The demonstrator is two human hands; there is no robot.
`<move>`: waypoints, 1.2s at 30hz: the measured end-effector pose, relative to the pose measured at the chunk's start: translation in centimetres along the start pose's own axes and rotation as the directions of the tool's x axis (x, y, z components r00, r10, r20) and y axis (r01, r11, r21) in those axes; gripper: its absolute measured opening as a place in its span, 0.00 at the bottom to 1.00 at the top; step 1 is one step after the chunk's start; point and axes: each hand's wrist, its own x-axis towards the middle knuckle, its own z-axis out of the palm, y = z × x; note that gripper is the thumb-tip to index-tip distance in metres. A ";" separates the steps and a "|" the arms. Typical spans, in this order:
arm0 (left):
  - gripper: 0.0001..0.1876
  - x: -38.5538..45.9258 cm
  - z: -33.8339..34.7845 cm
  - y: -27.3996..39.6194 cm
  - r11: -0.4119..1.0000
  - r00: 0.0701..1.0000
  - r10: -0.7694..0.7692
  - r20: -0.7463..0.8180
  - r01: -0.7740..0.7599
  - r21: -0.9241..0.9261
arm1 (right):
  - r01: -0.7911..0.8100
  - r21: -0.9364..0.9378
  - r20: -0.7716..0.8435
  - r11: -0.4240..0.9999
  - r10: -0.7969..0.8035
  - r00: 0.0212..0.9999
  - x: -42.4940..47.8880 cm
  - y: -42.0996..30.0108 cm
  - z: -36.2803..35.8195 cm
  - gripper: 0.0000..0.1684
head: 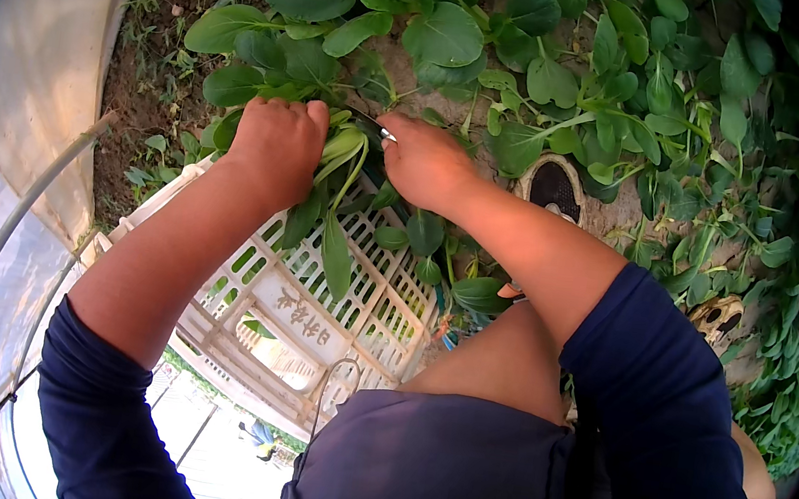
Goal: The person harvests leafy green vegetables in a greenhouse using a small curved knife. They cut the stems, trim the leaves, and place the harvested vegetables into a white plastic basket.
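My left hand (279, 143) is closed around leafy greens at the edge of the planted bed. Cut or bent bok choy stalks (345, 148) with pale stems lie just right of it, their leaves drooping over a crate. My right hand (422, 160) grips a small tool with a metal part (386, 134) showing at the fingers; a thin dark blade seems to point toward my left hand, partly hidden by leaves. Broad green bok choy leaves (443, 34) stand just beyond both hands.
A white slatted plastic crate (300, 316) bearing writing is tilted below my hands. Plastic sheeting (39, 51) and a curved pipe (18, 214) are at left. My shoe (552, 182) rests on soil among plants. More greens (714, 215) spread at right.
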 end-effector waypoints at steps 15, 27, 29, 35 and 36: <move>0.17 0.2 0.5 0.5 1.000 0.999 0.013 0.034 -0.013 0.017 | -0.150 -0.016 0.109 0.988 0.151 0.982 -1.6 -0.3 1.0 0.16; 0.08 -0.2 -0.2 -1.3 0.989 0.972 0.112 -0.207 -0.089 0.120 | 0.166 -0.031 -0.071 0.986 -0.168 0.983 -1.6 -1.0 -2.6 0.24; 0.10 -0.3 0.1 -1.4 0.992 0.966 0.110 -0.234 -0.092 0.085 | 0.168 -0.050 -0.070 0.984 -0.172 0.983 0.1 -1.3 -2.2 0.24; 0.16 0.3 0.2 -2.9 0.999 0.998 -0.027 -0.054 0.025 -0.041 | -0.087 0.158 -0.020 0.984 0.091 0.996 1.8 -1.0 -1.6 0.25; 0.17 0.4 0.2 -3.1 0.993 0.998 -0.064 -0.029 0.061 -0.098 | -0.101 0.193 -0.002 0.976 0.104 0.995 1.9 -1.3 -1.6 0.25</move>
